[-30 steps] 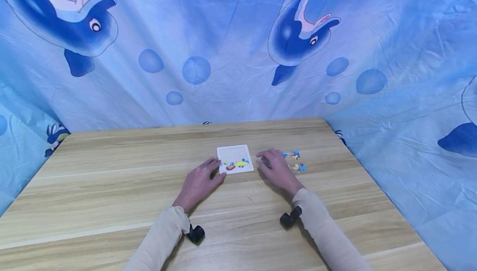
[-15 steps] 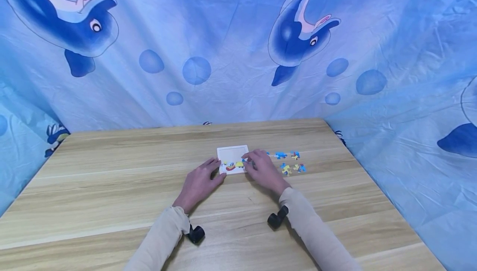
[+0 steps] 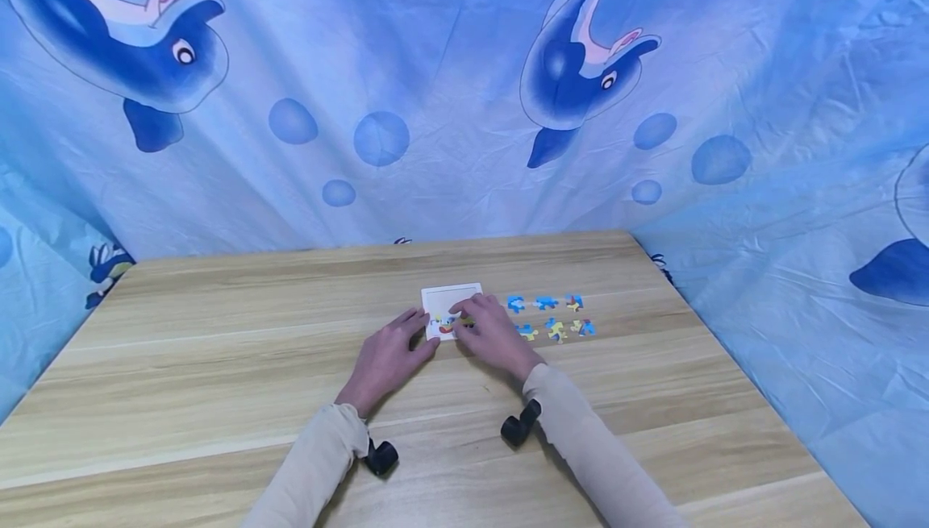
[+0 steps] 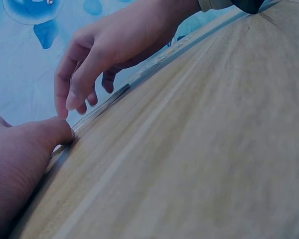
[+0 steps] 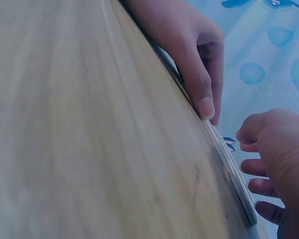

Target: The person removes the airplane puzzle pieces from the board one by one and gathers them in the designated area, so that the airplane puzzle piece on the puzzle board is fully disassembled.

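A white puzzle tray (image 3: 434,297) lies on the wooden table, with several coloured pieces (image 3: 446,326) along its near side. At the tray's near-left corner, my left hand (image 3: 388,353) holds it, thumb at the near edge and fingers at the left side. My right hand (image 3: 495,333) is over the tray's right part, fingers loosely bent and pointing down. No piece shows between its fingers in the left wrist view, where the right hand (image 4: 114,47) hangs just above my left thumb (image 4: 60,130). The right hand hides part of the laid pieces.
Right of the tray lie several loose jigsaw pieces (image 3: 556,329) in two rows, blue, yellow and red. The wooden table (image 3: 218,367) ends at a blue dolphin-print curtain (image 3: 450,189) behind and at the sides.
My right hand has moved left from beside the loose pieces to over the tray, uncovering the pieces nearest the tray. The left hand has stayed at the tray's corner.
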A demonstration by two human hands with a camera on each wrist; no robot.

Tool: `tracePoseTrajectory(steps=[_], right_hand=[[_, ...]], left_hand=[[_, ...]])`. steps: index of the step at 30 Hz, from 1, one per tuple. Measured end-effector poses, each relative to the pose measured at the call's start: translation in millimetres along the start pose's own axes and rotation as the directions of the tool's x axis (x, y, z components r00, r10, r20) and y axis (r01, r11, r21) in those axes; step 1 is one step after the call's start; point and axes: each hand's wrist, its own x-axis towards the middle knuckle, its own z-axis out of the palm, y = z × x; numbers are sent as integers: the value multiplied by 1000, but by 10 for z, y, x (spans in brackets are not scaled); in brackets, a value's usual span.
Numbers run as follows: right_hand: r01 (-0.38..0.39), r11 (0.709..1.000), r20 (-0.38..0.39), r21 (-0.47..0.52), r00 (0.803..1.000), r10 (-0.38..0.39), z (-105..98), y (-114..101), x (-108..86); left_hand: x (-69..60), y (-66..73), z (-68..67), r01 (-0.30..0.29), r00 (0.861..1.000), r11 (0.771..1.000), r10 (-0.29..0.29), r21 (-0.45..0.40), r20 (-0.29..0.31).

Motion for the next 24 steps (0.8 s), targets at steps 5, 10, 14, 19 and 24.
tracePoseTrajectory(steps=[5, 10, 14, 19, 24], right_hand=[[-1, 1000, 24, -24, 1000, 2, 43, -37, 33], [-1, 998, 40, -55, 999, 3, 81, -76, 69], [17, 996, 38, -87, 999, -13, 99, -109, 94], [10, 993, 41, -117, 999, -6, 123, -130, 111], [-25, 993, 54, -117, 998, 31, 127, -161, 116]], left_hand=[[-3, 2, -1, 7, 1000, 1000, -7, -2, 5], [-2, 2, -4, 5, 1000, 1000, -5, -7, 3], [0, 1, -6, 1, 1000, 1000, -1, 0, 1], [-3, -6, 0, -10, 1000, 1000, 10, 9, -2], [1, -8, 0, -22, 1000, 1000, 22, 14, -3]])
